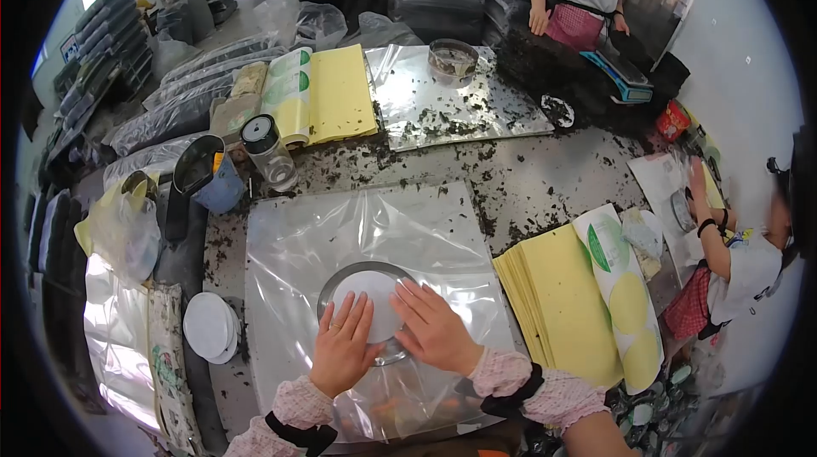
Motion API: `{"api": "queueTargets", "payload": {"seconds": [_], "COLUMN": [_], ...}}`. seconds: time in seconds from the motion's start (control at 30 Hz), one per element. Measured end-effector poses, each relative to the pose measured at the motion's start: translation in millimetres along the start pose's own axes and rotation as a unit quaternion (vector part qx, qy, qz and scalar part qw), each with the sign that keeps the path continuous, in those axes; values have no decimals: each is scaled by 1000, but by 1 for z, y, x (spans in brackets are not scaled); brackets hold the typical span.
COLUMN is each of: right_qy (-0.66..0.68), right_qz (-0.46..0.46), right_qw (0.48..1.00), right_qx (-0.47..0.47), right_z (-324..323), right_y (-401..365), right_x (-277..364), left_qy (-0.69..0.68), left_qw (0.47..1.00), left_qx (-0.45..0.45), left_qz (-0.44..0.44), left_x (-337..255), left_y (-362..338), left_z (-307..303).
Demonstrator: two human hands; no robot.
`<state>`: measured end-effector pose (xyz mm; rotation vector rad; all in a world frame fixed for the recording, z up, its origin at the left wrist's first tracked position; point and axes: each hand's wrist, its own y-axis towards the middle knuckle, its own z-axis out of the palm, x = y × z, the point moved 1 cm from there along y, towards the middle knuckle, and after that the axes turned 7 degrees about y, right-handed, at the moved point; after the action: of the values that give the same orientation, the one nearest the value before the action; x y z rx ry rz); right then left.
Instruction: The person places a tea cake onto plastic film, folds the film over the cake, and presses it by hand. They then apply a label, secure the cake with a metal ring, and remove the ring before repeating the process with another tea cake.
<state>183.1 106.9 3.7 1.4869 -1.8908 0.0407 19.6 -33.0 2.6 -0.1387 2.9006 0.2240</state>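
In the middle of the head view, a white round disc [372,288] lies inside a shallow metal ring [405,271]. Below it is a square board [294,304] covered with clear, shiny plastic. My left hand [343,345] lies flat on the disc's left part, fingers stretched out. From the right, my right hand [438,327] rests on the disc with its fingers extended. Both hands hold nothing. Under the palms and fingers, part of the disc and the ring's near edge are hidden.
Yellow paper sheets [566,295] and printed label sheets [608,253] lie right. White discs [208,327], a blue pitcher [223,187] and a clear jar [271,157] stand left. Dark flakes litter the table. Across it is a silver board [413,104]. Co-workers occupy the right and far sides.
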Motion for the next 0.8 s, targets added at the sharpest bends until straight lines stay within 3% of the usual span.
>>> {"api": "queueTargets", "payload": {"seconds": [0.33, 0.57, 0.67, 0.73, 0.8], "right_qy": [4, 23, -28, -91, -252], "right_qz": [50, 16, 12, 54, 160], "right_qw": [999, 998, 993, 982, 932], "right_qx": [1, -57, -114, -156, -204], "right_z": [27, 10, -18, -69, -103], "right_y": [-10, -17, -50, -73, -121], "right_x": [-7, -5, -44, -69, -117], "left_qy": [23, 10, 15, 13, 6], "left_qw": [1000, 1000, 999, 999, 999], "left_qx": [3, -23, -33, -35, -35], "left_qz": [9, 8, 9, 9, 10], "left_x": [-1, 1, 1, 2, 3], "left_y": [1, -3, -2, -3, -4], "left_z": [3, 8, 10, 11, 14]}}
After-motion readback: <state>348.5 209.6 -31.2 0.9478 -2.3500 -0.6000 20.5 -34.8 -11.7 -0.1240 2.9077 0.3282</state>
